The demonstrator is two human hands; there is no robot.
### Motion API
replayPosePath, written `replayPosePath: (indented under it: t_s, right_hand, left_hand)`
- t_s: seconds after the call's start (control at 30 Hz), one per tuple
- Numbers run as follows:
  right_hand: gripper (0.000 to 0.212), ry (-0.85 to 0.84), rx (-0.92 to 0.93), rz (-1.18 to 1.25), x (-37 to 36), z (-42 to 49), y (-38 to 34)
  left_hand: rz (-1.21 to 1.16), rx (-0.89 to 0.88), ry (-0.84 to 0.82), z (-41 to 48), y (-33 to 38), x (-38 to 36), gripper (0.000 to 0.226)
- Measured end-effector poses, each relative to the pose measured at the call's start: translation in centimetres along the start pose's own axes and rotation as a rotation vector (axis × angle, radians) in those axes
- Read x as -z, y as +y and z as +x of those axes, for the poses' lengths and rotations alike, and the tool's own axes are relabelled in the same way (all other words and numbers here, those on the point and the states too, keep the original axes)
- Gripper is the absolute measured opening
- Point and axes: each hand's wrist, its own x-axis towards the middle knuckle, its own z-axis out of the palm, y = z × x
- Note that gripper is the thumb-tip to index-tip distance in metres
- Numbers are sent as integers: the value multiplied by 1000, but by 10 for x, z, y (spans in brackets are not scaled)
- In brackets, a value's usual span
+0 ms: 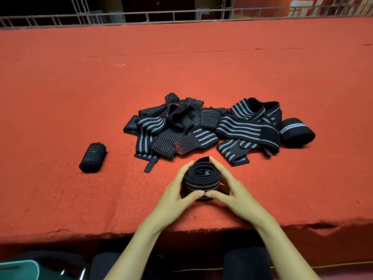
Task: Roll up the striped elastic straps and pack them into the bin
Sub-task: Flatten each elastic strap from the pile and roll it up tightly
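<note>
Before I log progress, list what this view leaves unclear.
Head view, pile: strap count, since they overlap.
Head view, held roll: its sides and underside, covered by left hand and right hand.
Head view, teal container: cut off by the bottom edge, contents unseen; possibly the bin.

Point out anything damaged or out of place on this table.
In the pile of straps, one strap end near the front looks frayed and flecked with red fuzz. The red felt cover is ragged along its near edge, with a tear at the right. The roll between left hand and right hand looks sound.
</note>
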Motion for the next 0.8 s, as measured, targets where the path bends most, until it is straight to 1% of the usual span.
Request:
replayPosePath:
  t_s: [0.07, 0.13, 0.27, 0.37, 0.47, 0.6, 0.63, 0.67, 0.73, 0.77, 0.8]
  right_hand:
    - [88, 1, -17, 47, -2, 0, 5]
    - [86, 29, -61, 185, 0, -3, 9]
    - [53, 106, -88, 344, 23, -18, 11]
    - [43, 165, -72, 367, 47, -32, 7]
    - [44, 202, -70, 393, 74, -44, 9]
    - [67, 266, -124, 575, 113, -57, 11]
    - [68, 281, -141, 599, 122, -60, 9]
    - [64, 302, -151, 601, 130, -62, 10]
    - [43, 376, -169, 594, 146, -65, 8]
    - [37, 418, -182, 593, 153, -66, 8]
    - [39, 447, -196, 590, 160, -66, 13]
  left_hand:
    - [-46, 1, -24, 3, -1, 2, 73]
    - [-130, 19, -26, 6, 3, -1, 72]
    - [-222, 46, 26, 14, 16, -24, 64]
    - [-327, 58, 30, 25, 29, -48, 65]
    - [-412, 47, -20, 38, 45, -74, 65]
    - [-433, 59, -128, 67, 69, -109, 50]
    - [-430, 70, -143, 76, 73, -118, 48]
    - [-442, 88, -159, 85, 75, -128, 50]
    - [-487, 153, -207, 101, 79, -146, 54]
    - [-506, 187, -237, 109, 81, -155, 53]
    - [-525, 219, -265, 115, 85, -163, 50]
